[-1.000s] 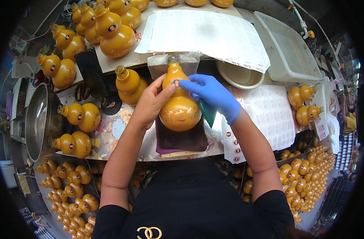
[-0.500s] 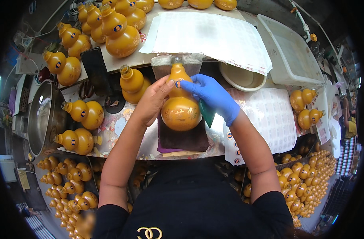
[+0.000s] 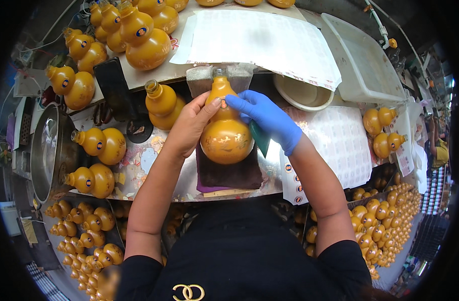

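An amber gourd-shaped bottle (image 3: 226, 141) with gold markings lies on a dark padded rest (image 3: 228, 170), its open glass mouth pointing away from me. My bare left hand (image 3: 195, 120) grips its left side, the thumb at the edge of a small oval blue-and-orange label (image 3: 224, 104) on the upper bulb. My right hand (image 3: 267, 119), in a blue glove, holds the bottle from the right with its thumb pressed by that same label. A flat green piece (image 3: 259, 138) sticks out beneath the gloved fingers; its full shape is hidden.
Label sheets (image 3: 335, 150) lie to the right, white sheets (image 3: 259, 42) at the back. A clear plastic bin (image 3: 365, 60) and a round basin (image 3: 303, 95) stand back right. Several labelled bottles (image 3: 107, 145) and a metal pan (image 3: 49, 150) are left; many bottles (image 3: 385, 226) crowd below the table.
The whole view has shifted slightly left. My gloved thumb has slid a little up beside the label; both hands stay on the bottle.
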Available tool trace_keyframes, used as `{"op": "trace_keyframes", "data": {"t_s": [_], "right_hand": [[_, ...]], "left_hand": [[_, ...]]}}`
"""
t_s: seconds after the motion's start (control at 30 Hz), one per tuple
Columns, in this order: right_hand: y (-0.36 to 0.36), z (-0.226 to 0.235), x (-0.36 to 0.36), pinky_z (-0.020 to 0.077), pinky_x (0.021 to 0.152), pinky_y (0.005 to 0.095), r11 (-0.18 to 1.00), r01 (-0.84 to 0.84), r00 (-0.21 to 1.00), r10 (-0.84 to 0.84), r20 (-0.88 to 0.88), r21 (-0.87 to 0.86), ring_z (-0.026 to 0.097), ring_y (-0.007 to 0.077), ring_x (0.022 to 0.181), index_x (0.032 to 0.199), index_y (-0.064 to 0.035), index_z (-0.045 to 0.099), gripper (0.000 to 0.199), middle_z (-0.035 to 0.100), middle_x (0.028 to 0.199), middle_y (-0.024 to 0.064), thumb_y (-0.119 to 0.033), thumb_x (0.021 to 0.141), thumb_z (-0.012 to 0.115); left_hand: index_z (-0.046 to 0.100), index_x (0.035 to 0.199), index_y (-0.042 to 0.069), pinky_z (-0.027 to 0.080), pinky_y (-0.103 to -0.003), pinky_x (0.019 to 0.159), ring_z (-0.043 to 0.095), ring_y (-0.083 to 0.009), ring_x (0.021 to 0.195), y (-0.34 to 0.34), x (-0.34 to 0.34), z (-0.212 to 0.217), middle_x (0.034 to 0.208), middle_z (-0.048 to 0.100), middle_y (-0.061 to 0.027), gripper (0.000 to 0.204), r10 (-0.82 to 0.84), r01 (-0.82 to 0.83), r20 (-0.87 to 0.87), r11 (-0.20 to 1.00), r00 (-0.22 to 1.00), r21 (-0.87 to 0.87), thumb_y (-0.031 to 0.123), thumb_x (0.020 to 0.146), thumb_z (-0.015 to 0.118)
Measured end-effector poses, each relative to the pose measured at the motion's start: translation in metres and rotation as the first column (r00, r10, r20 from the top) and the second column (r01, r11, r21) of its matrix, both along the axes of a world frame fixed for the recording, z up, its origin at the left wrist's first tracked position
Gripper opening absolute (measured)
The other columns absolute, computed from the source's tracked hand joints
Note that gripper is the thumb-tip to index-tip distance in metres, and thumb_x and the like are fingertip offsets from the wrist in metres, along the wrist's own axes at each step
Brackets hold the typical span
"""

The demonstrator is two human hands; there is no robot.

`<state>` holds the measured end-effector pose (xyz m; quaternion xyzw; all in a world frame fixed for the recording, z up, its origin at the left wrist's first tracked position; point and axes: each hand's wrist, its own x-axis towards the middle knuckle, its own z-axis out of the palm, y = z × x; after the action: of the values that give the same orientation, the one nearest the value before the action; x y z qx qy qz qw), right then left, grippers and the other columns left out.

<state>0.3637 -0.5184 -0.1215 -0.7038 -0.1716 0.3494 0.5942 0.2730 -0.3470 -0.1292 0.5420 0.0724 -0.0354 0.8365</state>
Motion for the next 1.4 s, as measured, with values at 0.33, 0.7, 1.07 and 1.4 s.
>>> {"op": "trace_keyframes", "data": {"t_s": [0.33,0.7,1.07,1.4], "right_hand": [[-0.001,0.000,0.001,0.0421,0.061,0.0225,1.000,-0.007,1.000,0.007,-0.026,0.011,0.050,0.0077,0.068,0.093,0.0016,0.062,0.056,0.055,0.075,0.0029,-0.053,0.081,0.069],[0.000,0.000,0.000,0.0440,0.061,0.0223,1.000,-0.005,1.000,0.005,0.020,-0.003,0.051,0.0064,0.068,0.097,0.0037,0.059,0.055,0.056,0.075,0.0017,-0.047,0.081,0.073],[0.000,-0.004,0.004,0.0431,0.064,0.0248,1.000,-0.018,1.000,0.018,0.020,0.005,0.048,0.0095,0.068,0.088,-0.0005,0.057,0.059,0.052,0.073,0.0033,-0.058,0.083,0.065],[0.002,-0.010,0.001,0.0440,0.065,0.0251,0.998,0.001,0.992,0.006,0.128,-0.057,0.049,0.0100,0.070,0.092,0.0017,0.057,0.059,0.054,0.076,0.0047,-0.056,0.083,0.066]], "left_hand": [[0.050,0.127,-0.001,0.047,-0.025,0.089,0.058,-0.0103,0.101,-0.001,0.001,0.002,0.111,0.061,-0.0049,0.042,0.003,-0.003,-0.025,1.000,1.000,-0.014,0.028,0.097,0.057],[0.043,0.136,-0.001,0.046,-0.025,0.090,0.056,-0.0112,0.105,-0.001,-0.002,-0.006,0.118,0.059,-0.0070,0.050,0.007,-0.013,0.047,0.991,0.999,0.131,0.030,0.099,0.054],[0.041,0.133,0.000,0.045,-0.026,0.092,0.055,-0.0136,0.107,0.001,0.002,0.000,0.119,0.056,-0.0083,0.050,-0.007,0.008,-0.028,0.999,1.000,0.040,0.035,0.099,0.050],[0.041,0.133,-0.001,0.045,-0.025,0.091,0.055,-0.0130,0.107,-0.003,0.000,-0.009,0.118,0.057,-0.0094,0.050,0.009,-0.016,0.046,0.989,0.999,0.147,0.036,0.100,0.049]]}}
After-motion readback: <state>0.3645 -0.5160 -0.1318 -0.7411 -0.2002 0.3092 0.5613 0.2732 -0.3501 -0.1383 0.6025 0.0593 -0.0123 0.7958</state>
